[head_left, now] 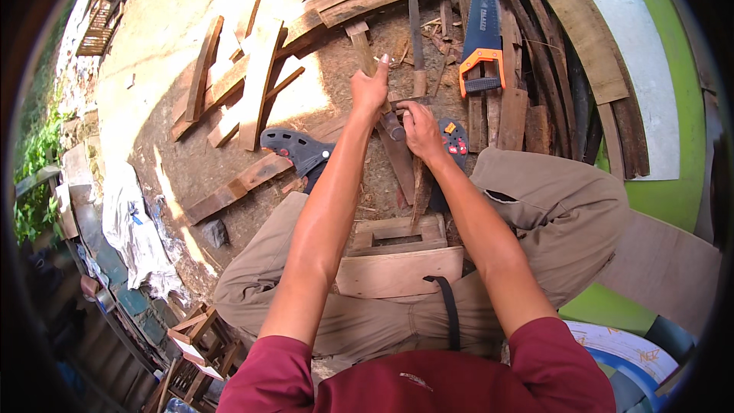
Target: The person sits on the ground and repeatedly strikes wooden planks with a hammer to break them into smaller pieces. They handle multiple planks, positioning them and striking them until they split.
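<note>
Left hand [370,93] grips a wooden stick [363,50], apparently steadying it. Right hand [422,131] curls close by; whether gripping, unclear.

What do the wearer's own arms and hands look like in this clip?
Both arms wear short, plain maroon sleeves, the left sleeve and the right sleeve ending above the elbow. Below them the arms are uncovered. The left hand and right hand are ungloved, with no watch, band or cable visible at either wrist.
</note>
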Action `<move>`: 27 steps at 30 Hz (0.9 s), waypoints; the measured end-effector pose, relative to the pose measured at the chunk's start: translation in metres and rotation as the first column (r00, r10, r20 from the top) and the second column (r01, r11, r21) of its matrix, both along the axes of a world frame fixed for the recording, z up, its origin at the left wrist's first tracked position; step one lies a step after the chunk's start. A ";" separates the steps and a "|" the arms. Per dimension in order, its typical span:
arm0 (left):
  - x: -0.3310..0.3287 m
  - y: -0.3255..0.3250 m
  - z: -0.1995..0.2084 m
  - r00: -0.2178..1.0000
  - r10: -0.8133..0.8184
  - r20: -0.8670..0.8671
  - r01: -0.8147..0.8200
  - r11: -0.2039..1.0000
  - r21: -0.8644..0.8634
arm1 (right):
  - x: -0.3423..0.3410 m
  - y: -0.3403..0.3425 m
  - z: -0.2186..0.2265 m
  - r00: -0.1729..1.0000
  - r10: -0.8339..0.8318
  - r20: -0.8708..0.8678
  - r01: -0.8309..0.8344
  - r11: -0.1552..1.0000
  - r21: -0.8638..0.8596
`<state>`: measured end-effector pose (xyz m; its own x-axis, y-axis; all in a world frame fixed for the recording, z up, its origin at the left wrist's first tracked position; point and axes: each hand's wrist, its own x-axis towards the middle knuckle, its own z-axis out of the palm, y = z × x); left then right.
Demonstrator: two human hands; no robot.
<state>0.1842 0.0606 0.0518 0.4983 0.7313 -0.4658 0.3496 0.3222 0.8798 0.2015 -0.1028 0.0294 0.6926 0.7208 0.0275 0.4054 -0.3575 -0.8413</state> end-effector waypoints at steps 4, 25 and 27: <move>-0.008 -0.001 0.000 0.990 -0.059 0.127 0.053 0.997 0.056 | -0.003 0.002 0.005 1.000 -0.007 0.008 0.007 1.000 0.029; -0.009 0.024 0.043 0.903 -0.306 0.300 0.364 0.917 -0.162 | -0.019 -0.014 0.035 0.992 0.107 0.072 -0.100 0.990 -0.102; -0.022 0.018 0.041 0.894 -0.180 0.411 0.306 0.915 -0.264 | -0.012 -0.003 0.042 1.000 0.020 0.004 -0.020 1.000 0.009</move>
<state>0.1618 0.0786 0.0932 0.8216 0.4109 -0.3951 0.1224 0.5498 0.8263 0.1895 -0.1063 0.0719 0.6778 0.7343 0.0367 0.4154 -0.3413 -0.8432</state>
